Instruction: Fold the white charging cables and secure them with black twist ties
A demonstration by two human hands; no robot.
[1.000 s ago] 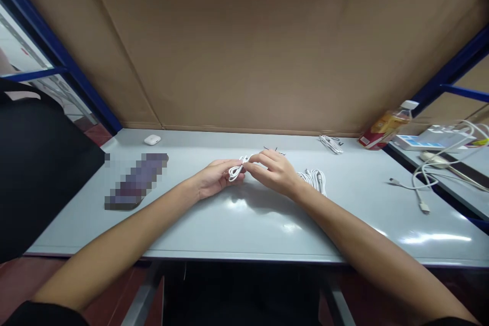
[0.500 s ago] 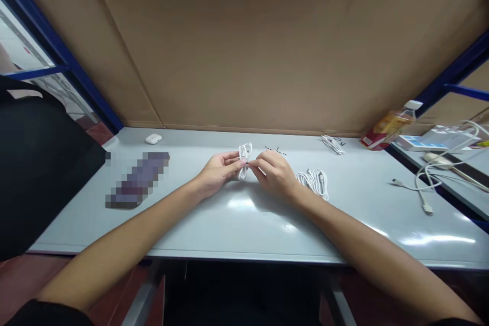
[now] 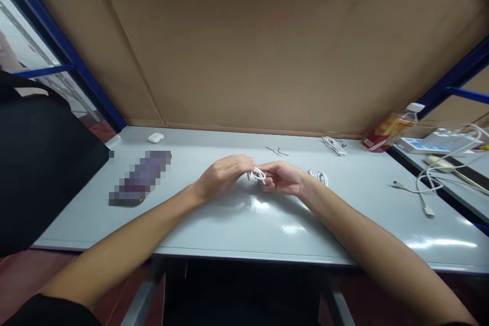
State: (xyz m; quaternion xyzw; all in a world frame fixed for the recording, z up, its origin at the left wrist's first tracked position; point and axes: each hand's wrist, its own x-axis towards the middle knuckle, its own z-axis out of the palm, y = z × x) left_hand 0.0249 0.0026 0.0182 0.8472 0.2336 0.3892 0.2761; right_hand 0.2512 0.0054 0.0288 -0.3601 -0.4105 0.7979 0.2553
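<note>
My left hand (image 3: 221, 175) and my right hand (image 3: 284, 178) meet over the middle of the grey table (image 3: 237, 224). Both pinch a small coiled white cable (image 3: 257, 175) between them, just above the tabletop. The left hand's fingers curl over the coil from the left. From the right, the other hand cups it with the palm turned partly up. A second coiled white cable (image 3: 319, 177) lies on the table right behind my right wrist. Thin black twist ties (image 3: 277, 151) lie a little farther back.
A blurred-out dark flat object (image 3: 139, 179) and a white earbud case (image 3: 155, 137) lie at the left. Another bundled white cable (image 3: 334, 144), a lying drink bottle (image 3: 393, 130) and a loose white cable (image 3: 420, 188) are at the right. A cardboard wall stands behind; a black chair back at the left.
The coil was held upright between my fingertips; now it is turned lower and flatter, my right palm has rolled upward and both hands shifted slightly right.
</note>
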